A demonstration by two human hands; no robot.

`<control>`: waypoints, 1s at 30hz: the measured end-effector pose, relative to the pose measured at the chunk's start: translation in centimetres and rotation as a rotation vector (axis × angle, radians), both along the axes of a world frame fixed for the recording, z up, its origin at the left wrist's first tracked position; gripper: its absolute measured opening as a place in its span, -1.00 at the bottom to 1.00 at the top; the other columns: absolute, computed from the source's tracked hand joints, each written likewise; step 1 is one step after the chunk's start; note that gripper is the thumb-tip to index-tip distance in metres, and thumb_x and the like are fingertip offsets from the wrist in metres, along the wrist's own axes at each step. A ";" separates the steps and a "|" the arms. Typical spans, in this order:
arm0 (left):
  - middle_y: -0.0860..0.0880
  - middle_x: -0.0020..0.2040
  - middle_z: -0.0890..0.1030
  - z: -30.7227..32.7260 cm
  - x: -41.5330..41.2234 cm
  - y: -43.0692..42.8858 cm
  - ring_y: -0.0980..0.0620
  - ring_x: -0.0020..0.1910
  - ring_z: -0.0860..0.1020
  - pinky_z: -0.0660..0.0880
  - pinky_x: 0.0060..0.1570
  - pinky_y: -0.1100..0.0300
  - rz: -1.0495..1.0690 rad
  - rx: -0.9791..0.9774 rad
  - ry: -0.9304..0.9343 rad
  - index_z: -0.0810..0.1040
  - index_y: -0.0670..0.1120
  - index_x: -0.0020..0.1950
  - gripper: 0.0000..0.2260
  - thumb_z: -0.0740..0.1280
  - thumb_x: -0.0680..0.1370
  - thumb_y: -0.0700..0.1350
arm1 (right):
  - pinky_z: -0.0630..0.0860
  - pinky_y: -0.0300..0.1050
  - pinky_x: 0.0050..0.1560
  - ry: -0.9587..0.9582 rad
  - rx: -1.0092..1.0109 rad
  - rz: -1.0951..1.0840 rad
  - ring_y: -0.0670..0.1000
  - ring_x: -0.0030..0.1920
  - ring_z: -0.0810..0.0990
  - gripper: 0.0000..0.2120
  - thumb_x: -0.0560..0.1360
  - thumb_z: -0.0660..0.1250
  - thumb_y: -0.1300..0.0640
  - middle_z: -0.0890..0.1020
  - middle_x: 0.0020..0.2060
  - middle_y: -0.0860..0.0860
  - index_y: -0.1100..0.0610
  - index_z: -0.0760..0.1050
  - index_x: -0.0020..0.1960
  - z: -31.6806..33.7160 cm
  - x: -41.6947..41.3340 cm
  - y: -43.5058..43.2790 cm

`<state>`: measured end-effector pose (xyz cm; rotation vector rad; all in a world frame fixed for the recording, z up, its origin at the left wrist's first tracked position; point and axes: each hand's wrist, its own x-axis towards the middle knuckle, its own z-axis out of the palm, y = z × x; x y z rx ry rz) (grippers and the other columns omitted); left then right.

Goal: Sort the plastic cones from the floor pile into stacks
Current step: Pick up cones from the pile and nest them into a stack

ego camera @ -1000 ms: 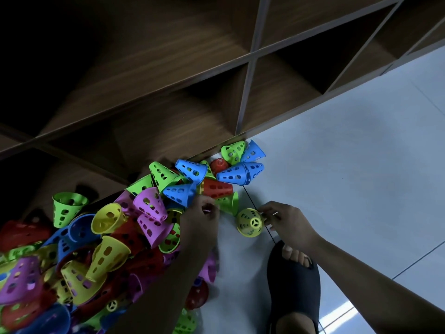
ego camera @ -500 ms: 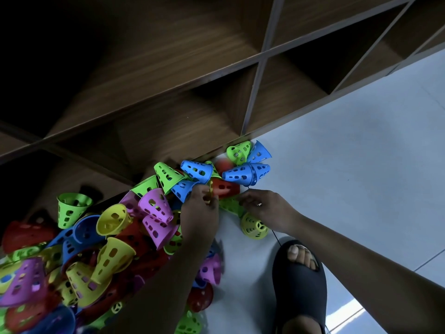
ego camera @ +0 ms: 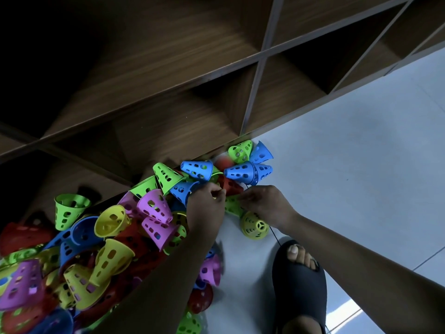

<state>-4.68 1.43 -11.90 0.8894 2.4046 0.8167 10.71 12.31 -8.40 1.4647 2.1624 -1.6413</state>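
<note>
Far left, the pile [ego camera: 101, 249] of perforated plastic cones lies in a jumble on the floor [ego camera: 349, 153] against the wooden shelf unit [ego camera: 168, 97]. Purple, yellow, red, blue and green are all mixed, and most cones lie on their sides. No finished stack shows anywhere, so I'd judge the sorting has barely begun.

At the pile's right edge, the left hand [ego camera: 207, 201] has its fingers curled tight and seems to pinch the wide end of a red cone [ego camera: 232, 186]. That cone lies on its side, its long axis running left to right between the two hands, the narrow end toward the right hand [ego camera: 265, 203]. Just below it a green cone [ego camera: 231, 207] is wedged between both wrists.

The right hand's fingertips meet the red and green cones, but they are blurred and I can't tell whether they grip either one. Either hand could take the red cone. The left is on it, so I'd expect the pull to go leftward, out from under the blue pair [ego camera: 248, 172] nested just above.

A yellow cone [ego camera: 255, 226] sits on the floor right under the right wrist. A foot in a dark sandal [ego camera: 298, 280] stands nearer me. The left forearm hides much of the pile's near side.
</note>
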 end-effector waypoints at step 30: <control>0.14 -0.21 0.71 2.2 0.4 -1.8 0.22 -0.19 0.67 0.56 -0.23 0.29 -0.014 0.118 -0.239 0.76 0.00 0.04 -0.82 0.43 0.64 0.06 | 0.52 -0.03 -0.02 0.206 -0.262 -0.112 0.07 -0.11 0.62 -0.85 0.65 0.31 0.32 0.67 -0.08 0.21 0.12 0.53 0.15 2.9 9.2 -1.0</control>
